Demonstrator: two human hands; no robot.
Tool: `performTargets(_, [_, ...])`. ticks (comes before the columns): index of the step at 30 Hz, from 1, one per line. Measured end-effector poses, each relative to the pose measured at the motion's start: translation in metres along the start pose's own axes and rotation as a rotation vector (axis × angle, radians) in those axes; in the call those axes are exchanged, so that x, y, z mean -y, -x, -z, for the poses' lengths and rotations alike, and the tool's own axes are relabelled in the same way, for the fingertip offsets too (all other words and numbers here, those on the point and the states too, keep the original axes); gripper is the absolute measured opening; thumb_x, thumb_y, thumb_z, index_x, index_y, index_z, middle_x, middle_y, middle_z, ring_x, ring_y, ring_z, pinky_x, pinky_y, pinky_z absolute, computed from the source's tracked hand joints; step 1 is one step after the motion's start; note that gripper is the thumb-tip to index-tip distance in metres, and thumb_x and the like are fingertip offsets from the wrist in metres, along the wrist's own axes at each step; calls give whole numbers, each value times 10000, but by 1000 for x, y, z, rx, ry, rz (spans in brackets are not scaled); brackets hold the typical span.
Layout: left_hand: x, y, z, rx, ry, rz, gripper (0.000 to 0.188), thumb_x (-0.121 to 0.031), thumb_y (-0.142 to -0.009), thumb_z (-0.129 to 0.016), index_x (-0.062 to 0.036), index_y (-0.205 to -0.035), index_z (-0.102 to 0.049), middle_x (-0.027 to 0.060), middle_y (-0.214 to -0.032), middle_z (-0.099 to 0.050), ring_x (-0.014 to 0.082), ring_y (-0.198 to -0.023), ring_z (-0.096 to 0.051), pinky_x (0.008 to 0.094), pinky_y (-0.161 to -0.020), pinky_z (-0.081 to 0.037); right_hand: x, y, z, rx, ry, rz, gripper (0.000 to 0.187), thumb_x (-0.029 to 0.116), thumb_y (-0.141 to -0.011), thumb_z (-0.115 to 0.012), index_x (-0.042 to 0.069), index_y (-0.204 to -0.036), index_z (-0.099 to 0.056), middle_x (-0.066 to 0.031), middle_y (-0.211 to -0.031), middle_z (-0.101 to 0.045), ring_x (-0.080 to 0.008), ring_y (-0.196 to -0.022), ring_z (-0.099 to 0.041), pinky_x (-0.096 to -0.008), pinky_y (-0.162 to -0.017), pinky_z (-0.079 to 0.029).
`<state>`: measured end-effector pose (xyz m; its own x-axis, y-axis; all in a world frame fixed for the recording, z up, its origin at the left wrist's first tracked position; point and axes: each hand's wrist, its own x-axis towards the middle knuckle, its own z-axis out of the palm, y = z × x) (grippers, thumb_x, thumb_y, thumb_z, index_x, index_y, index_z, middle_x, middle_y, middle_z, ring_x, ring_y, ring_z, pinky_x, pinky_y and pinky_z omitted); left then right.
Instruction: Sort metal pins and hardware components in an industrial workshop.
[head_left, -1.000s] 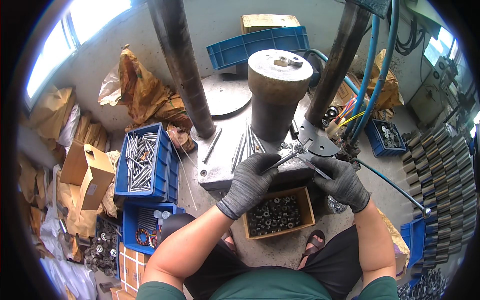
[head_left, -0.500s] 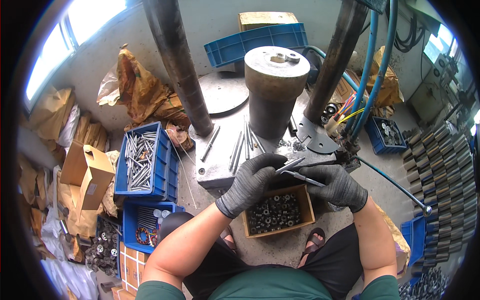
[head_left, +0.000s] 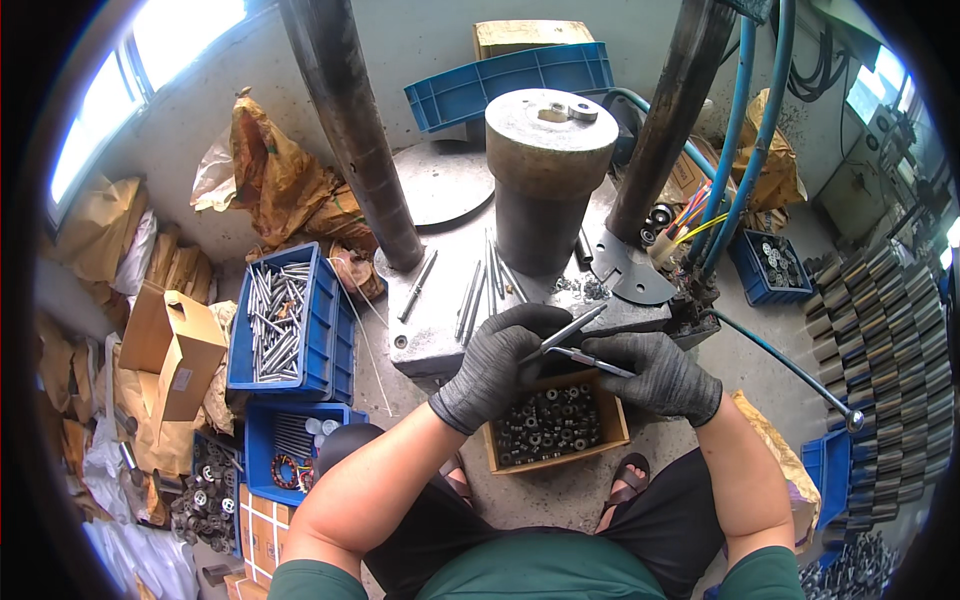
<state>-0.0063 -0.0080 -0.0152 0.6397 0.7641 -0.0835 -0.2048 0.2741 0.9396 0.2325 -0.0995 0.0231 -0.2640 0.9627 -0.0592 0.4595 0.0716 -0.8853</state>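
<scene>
The left hand pinches a steel shaft slanting away rightward; the right hand pinches a second shaft, tip angled leftward, just beside the left hand.

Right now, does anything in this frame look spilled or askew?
Metallic bits lie scattered on the worktable, left of the notched plate, looking like uncleared debris. Behind the metal cylinder, a blue plastic crate sits tilted rather than level.
</scene>
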Motion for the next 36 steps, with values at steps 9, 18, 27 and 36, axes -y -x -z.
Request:
performTargets(9, [-5,1,3,94,169,42,527,-47,-809,-467,96,-1305,-571,224,-1166,-693,249,-1025,-691,357,-985,-555,-12,-8,-2,-29,297,249,491,81,-903,-741,13,-1374,-618,-170,-1247,-705,-240,-1130,-692,-374,-976,-546])
performTargets(18, [-9,-6,1,25,395,67,564,-109,-882,-491,76,-1415,-498,220,-1222,-682,277,-1074,-691,386,-966,-578,-17,-7,-11,219,-433,-252,612,143,-968,-689,48,-1525,-453,-148,-1312,-640,-172,-1133,-613,-333,-1006,-499])
performTargets(27, [-15,-4,10,-29,281,30,761,3,-824,-553,23,-1555,-340,176,-1209,-680,57,-442,-440,202,-411,-389,-46,-23,-5,-392,550,146,211,16,-798,-653,34,-1007,-625,-191,-954,-678,-398,-892,-671,-473,-806,-531])
performTargets(36, [15,-14,42,30,284,155,384,-136,-981,-512,-3,-1340,-528,153,-1043,-687,160,-616,-634,261,-543,-511,-65,-43,-18,-435,995,191,200,160,-775,-726,95,-946,-643,-158,-949,-680,-381,-936,-639,-497,-836,-491])
